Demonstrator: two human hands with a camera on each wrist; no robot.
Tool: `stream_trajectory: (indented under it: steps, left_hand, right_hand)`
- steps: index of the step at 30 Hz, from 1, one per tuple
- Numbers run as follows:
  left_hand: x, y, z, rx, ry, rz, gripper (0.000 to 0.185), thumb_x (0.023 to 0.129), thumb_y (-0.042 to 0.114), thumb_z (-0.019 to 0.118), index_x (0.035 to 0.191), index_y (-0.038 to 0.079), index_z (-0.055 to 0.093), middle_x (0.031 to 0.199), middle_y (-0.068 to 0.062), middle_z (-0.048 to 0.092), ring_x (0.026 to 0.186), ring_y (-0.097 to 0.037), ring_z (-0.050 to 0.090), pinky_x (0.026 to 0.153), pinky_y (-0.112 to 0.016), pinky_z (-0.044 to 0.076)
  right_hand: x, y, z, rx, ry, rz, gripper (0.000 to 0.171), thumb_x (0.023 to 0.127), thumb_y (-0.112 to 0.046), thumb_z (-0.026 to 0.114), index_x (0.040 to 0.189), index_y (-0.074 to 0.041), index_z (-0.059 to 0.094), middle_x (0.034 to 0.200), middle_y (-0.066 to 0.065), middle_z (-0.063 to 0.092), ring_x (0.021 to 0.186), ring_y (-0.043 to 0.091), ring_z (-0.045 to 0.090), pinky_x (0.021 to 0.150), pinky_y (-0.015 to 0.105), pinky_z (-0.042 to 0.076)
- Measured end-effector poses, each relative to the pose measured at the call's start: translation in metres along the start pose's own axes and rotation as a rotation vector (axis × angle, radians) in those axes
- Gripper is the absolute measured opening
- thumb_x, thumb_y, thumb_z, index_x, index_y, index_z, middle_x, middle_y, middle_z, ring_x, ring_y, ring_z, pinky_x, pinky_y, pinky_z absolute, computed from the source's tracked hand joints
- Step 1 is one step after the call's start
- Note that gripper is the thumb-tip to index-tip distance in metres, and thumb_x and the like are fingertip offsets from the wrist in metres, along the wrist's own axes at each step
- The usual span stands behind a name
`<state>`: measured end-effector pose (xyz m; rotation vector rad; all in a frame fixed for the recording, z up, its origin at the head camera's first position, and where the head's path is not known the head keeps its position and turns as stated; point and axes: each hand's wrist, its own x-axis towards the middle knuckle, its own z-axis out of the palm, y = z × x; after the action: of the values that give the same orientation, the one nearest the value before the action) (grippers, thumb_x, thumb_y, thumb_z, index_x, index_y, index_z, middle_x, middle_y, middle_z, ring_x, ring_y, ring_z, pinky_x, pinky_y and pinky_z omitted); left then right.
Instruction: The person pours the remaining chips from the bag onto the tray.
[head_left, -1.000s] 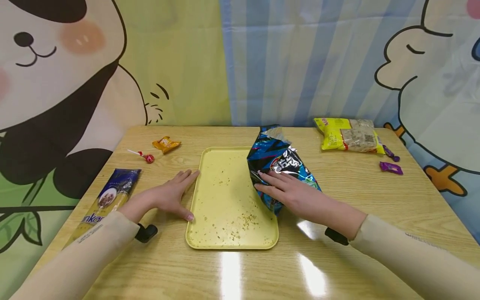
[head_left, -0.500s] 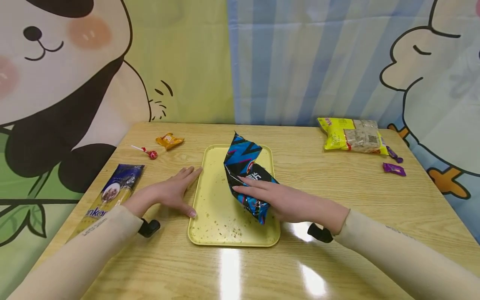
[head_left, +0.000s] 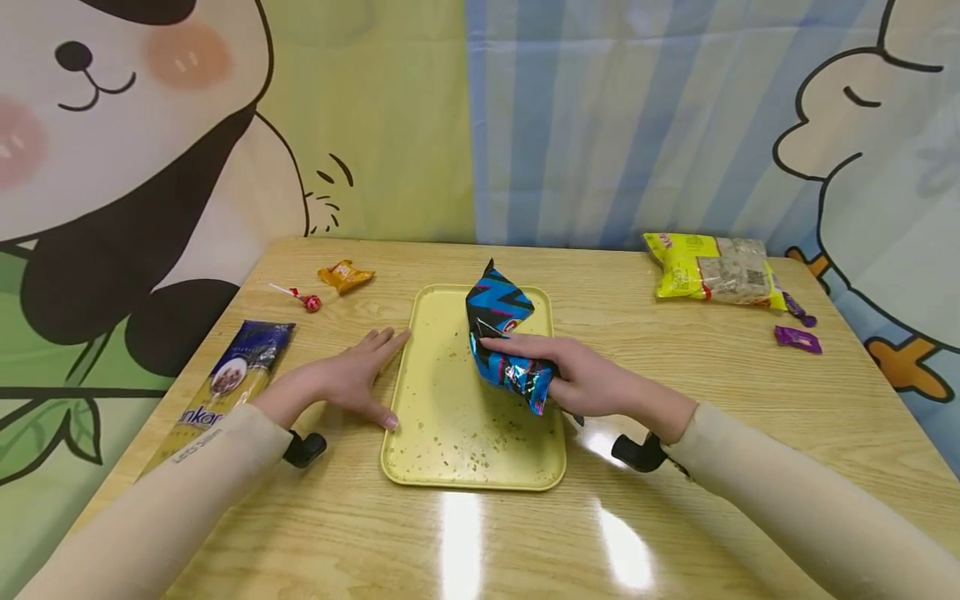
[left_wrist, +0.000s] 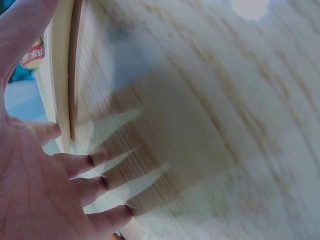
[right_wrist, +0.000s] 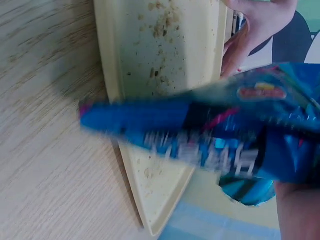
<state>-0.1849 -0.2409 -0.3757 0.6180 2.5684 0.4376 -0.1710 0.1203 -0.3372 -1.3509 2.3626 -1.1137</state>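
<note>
A crumpled blue and black snack bag (head_left: 498,304) is bent over in my right hand (head_left: 596,377), whose fingers and thumb hold it across its middle. It hangs over a yellow tray (head_left: 431,463) strewn with small brown crumbs. Blurred in the right wrist view, the bag (right_wrist: 215,117) crosses in front of the tray. My left hand (head_left: 352,379) spreads against the tray's left rim, with thumb and fingertips at the edge. In the left wrist view its fingers (left_wrist: 75,164) reach down to the table beside the rim.
Left of the tray lie a blue and gold packet (head_left: 236,367), a red lollipop (head_left: 310,302) and an orange-wrapped sweet (head_left: 346,276). A yellow bag (head_left: 720,271) and purple-wrapped sweets (head_left: 798,339) lie at the back right of the table (head_left: 322,533).
The bag has moved left, from the tray's right side to over its middle, and folded up smaller. My right hand, flatter on it before, now grips it. The left hand stays at the rim.
</note>
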Motion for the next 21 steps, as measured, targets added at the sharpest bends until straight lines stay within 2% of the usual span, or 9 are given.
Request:
stream_trajectory:
  steps: [4, 6, 7, 9, 11, 14, 16, 18, 21]
  left_hand:
    - [0.001, -0.001, 0.000, 0.006, 0.000, -0.003, 0.137, 0.071, 0.057, 0.088, 0.165, 0.006, 0.002, 0.166, -0.036, 0.002, 0.153, -0.058, 0.000, 0.118, -0.077, 0.012]
    - [0.001, -0.001, 0.000, 0.005, 0.000, -0.003, 0.137, 0.071, 0.057, 0.088, 0.165, 0.005, 0.002, 0.166, -0.036, 0.002, 0.153, -0.058, 0.000, 0.118, -0.077, 0.012]
    - [0.001, -0.001, 0.000, 0.004, -0.001, -0.002, 0.137, 0.071, 0.057, 0.088, 0.164, 0.005, 0.002, 0.166, -0.037, 0.002, 0.153, -0.058, 0.000, 0.118, -0.077, 0.012]
    - [0.001, 0.000, -0.001, 0.002, -0.003, -0.001, 0.136, 0.072, 0.056, 0.088, 0.164, 0.005, 0.002, 0.166, -0.037, 0.002, 0.153, -0.058, 0.000, 0.118, -0.077, 0.013]
    - [0.001, 0.000, -0.001, 0.001, -0.005, 0.001, 0.136, 0.072, 0.056, 0.089, 0.164, 0.004, 0.003, 0.166, -0.037, 0.002, 0.153, -0.059, 0.000, 0.118, -0.077, 0.013]
    - [0.000, 0.001, -0.002, 0.001, -0.006, 0.001, 0.136, 0.072, 0.056, 0.089, 0.164, 0.004, 0.003, 0.166, -0.037, 0.001, 0.153, -0.059, 0.000, 0.118, -0.077, 0.013]
    - [0.000, 0.002, -0.002, 0.001, -0.007, 0.002, 0.137, 0.072, 0.056, 0.088, 0.164, 0.004, 0.003, 0.166, -0.037, 0.001, 0.153, -0.059, 0.000, 0.118, -0.077, 0.013]
    - [0.000, 0.002, -0.002, 0.001, -0.007, 0.002, 0.136, 0.072, 0.056, 0.088, 0.164, 0.004, 0.003, 0.166, -0.037, 0.001, 0.153, -0.059, 0.000, 0.119, -0.077, 0.013]
    - [-0.001, 0.003, -0.002, -0.001, -0.005, 0.004, 0.136, 0.072, 0.055, 0.089, 0.164, 0.003, 0.003, 0.166, -0.038, 0.001, 0.152, -0.060, 0.000, 0.119, -0.077, 0.013]
  right_hand:
    - [0.003, 0.001, -0.002, 0.064, 0.005, 0.039, 0.077, 0.085, 0.019, 0.043, 0.154, -0.015, 0.049, 0.160, 0.012, 0.046, 0.151, 0.032, 0.037, 0.122, 0.050, 0.036]
    - [0.004, 0.002, -0.004, 0.102, -0.002, 0.062, 0.079, 0.084, 0.019, 0.043, 0.154, -0.016, 0.049, 0.160, 0.010, 0.046, 0.152, 0.029, 0.037, 0.118, 0.041, 0.042]
    - [0.005, 0.002, -0.004, 0.122, -0.009, 0.071, 0.079, 0.084, 0.019, 0.043, 0.154, -0.017, 0.048, 0.160, 0.008, 0.046, 0.152, 0.026, 0.037, 0.112, 0.035, 0.045]
    - [0.007, 0.003, -0.005, 0.164, -0.020, 0.084, 0.080, 0.083, 0.019, 0.044, 0.155, -0.016, 0.047, 0.160, 0.008, 0.047, 0.142, 0.022, 0.048, 0.089, 0.027, 0.050]
    - [0.009, 0.003, -0.006, 0.208, -0.025, 0.099, 0.080, 0.083, 0.020, 0.045, 0.155, -0.016, 0.047, 0.158, 0.007, 0.048, 0.125, 0.018, 0.055, 0.072, 0.027, 0.044]
    - [0.012, 0.004, -0.006, 0.269, -0.025, 0.116, 0.084, 0.079, 0.023, 0.045, 0.154, -0.014, 0.048, 0.157, 0.009, 0.050, 0.105, 0.019, 0.055, 0.062, 0.025, 0.040]
    - [0.014, 0.003, -0.006, 0.309, -0.004, 0.136, 0.081, 0.080, 0.023, 0.050, 0.153, -0.014, 0.050, 0.155, 0.009, 0.051, 0.110, 0.016, 0.058, 0.069, 0.021, 0.047]
    - [0.015, 0.002, -0.005, 0.333, 0.030, 0.149, 0.073, 0.085, 0.017, 0.062, 0.151, -0.014, 0.053, 0.154, 0.009, 0.053, 0.121, 0.015, 0.059, 0.081, 0.019, 0.053]
    - [0.017, 0.001, -0.002, 0.354, 0.092, 0.143, 0.064, 0.088, -0.014, 0.081, 0.148, -0.013, 0.057, 0.152, 0.009, 0.056, 0.138, 0.022, 0.054, 0.102, 0.023, 0.052]
